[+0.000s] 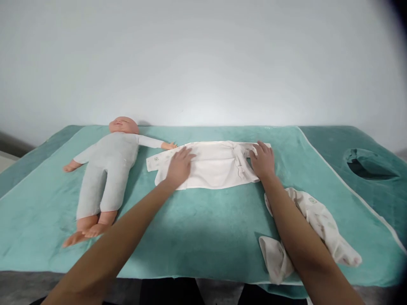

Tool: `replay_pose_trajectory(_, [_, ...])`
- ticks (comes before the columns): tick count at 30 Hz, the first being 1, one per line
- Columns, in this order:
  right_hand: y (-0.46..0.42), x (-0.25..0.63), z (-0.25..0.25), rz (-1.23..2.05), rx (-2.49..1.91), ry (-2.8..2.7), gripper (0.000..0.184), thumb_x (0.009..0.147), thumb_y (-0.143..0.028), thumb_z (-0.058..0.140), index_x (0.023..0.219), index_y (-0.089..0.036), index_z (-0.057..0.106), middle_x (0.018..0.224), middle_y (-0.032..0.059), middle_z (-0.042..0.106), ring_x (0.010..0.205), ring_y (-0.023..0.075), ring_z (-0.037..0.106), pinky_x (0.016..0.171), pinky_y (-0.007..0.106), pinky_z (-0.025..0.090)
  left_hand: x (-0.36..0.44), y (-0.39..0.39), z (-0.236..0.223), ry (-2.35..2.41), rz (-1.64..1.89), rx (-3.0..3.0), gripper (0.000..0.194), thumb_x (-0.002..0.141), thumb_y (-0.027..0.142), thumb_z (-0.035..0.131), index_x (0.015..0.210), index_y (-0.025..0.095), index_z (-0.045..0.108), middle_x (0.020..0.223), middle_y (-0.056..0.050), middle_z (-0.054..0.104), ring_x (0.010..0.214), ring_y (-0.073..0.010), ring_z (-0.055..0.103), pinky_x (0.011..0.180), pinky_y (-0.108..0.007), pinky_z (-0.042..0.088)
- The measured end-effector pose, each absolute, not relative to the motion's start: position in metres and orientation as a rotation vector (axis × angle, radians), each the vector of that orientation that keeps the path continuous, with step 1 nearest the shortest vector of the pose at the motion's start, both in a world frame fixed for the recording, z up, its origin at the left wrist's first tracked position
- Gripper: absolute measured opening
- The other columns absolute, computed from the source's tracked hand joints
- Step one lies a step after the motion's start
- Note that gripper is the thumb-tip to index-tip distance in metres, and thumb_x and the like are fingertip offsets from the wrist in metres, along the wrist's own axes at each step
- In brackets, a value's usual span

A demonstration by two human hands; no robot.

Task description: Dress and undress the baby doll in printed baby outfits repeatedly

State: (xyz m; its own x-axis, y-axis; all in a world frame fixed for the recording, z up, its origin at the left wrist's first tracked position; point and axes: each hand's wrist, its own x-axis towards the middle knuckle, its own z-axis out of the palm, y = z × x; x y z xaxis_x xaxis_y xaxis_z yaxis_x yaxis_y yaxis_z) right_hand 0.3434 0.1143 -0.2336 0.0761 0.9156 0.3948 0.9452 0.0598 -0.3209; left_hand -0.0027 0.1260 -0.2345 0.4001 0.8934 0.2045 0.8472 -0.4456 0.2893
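A white baby garment (213,165) lies spread flat across the middle of a teal towel (190,228). My left hand (179,166) rests flat on the garment's left part, fingers stretched out. My right hand (262,160) presses on its right end, fingers spread and slightly bent over the cloth. A baby doll (106,171) in a grey suit lies on its back to the left, one arm reaching toward the garment.
A second crumpled white garment (318,228) lies at the front right under my right forearm. A face hole (370,166) is in the padded table at the far right. A plain white wall stands behind.
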Motion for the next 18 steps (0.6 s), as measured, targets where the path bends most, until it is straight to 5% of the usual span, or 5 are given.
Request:
replay_pose_trajectory(5, [0.063,0.322,-0.239,0.045,-1.558,-2.156,0.039,0.097,-0.043,0.047,0.128,-0.027,0.064,0.139,0.0100,0.061,0.132,0.0314,0.050,0.108,0.050,0.040,0.018,0.067,-0.232,1.120,0.503,2.674,0.025,0.092,0.041,0.060,0.109,0.023,0.065,0.148,-0.011,0.053,0.138,-0.0293,0.045,0.111,-0.050,0.043])
replay_pose_trajectory(9, [0.019,0.332,-0.256,0.024,-1.661,-2.083,0.047,0.094,-0.042,0.054,0.137,-0.025,0.057,0.140,0.0114,0.060,0.128,0.0334,0.052,0.103,0.049,0.045,-0.011,0.043,-0.238,1.231,0.520,2.751,0.025,0.099,0.035,0.048,0.110,0.020,0.065,0.141,-0.014,0.057,0.134,-0.0287,0.049,0.108,-0.048,0.043])
replay_pose_trajectory(18, [0.004,0.328,-0.249,-0.174,-1.732,-2.137,0.033,0.100,-0.022,0.042,0.117,-0.023,0.070,0.124,0.0116,0.067,0.113,0.0294,0.058,0.093,0.043,0.046,-0.023,0.030,-0.240,1.427,0.499,2.846,0.035,0.103,0.029,0.034,0.109,0.019,0.067,0.104,-0.013,0.067,0.101,-0.0261,0.061,0.090,-0.043,0.046])
